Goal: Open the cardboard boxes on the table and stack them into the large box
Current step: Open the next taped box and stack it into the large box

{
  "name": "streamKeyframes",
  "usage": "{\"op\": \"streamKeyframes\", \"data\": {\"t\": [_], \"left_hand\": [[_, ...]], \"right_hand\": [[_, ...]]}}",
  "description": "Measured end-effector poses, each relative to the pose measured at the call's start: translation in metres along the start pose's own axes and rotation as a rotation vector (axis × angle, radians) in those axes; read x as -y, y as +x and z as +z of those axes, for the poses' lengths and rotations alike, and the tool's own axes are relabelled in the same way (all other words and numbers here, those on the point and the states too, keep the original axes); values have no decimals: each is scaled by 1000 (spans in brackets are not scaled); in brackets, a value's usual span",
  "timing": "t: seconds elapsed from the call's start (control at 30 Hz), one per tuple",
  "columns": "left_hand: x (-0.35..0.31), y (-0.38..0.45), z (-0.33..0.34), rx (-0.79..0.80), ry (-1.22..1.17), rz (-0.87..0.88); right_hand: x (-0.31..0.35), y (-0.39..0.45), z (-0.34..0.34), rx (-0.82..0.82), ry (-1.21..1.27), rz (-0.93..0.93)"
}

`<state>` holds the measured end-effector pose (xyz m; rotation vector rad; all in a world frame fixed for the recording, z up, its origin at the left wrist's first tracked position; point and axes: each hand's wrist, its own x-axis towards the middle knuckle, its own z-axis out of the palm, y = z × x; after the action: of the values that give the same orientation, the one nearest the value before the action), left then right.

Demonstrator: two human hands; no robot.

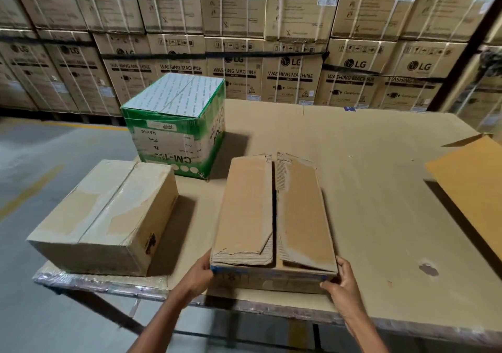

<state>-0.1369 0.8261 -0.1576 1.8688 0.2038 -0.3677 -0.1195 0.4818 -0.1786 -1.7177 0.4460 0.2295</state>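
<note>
- You are facing a wall of stacked cartons (290, 78), printed "LG" and "WASHING MACHINE", which is filling the whole background.
- White straps and a dark band are running across these cartons.
- A grey concrete floor (40, 162) with a yellow line (30, 189) is lying at your left.
- A dark post (461, 53) is leaning at the right.
- Dim light is falling from above.

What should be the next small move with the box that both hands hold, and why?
Probably lift the two top flaps apart. The left hand and right hand grip the near corners of the brown box, and its flaps are already untaped, with a dark gap between them. The taped box and green box remain sealed.
</note>
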Motion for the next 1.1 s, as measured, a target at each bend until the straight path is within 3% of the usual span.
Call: {"op": "streamKeyframes", "data": {"t": [0.1,0.23,0.33,0.43,0.53,0.6,0.7,0.87,1.1], "left_hand": [[-4,1,-4,-48,11,-14],[-17,13,-10,-427,-22,19],[-57,15,1,-619,-64,211],[-108,19,26,-426,-198,335],[-140,32,65,-60,-358,208],[-147,43,88,36,-336,146],[-149,53,108,64,-256,60],[-145,58,126,60,-143,-10],[-163,46,117,-83,156,248]], "right_hand": [[-6,1,-3,-13,-11,2],[12,-6,-3,-179,-30,-61],[33,-16,-1,-372,-60,-282],[49,-19,11,-328,-233,-501],[51,-19,38,-168,-464,-610],[46,-17,53,-111,-654,-561],[39,-18,61,-96,-816,-458],[40,-22,59,-66,-852,-428],[43,-26,56,-77,-641,-366]]}}
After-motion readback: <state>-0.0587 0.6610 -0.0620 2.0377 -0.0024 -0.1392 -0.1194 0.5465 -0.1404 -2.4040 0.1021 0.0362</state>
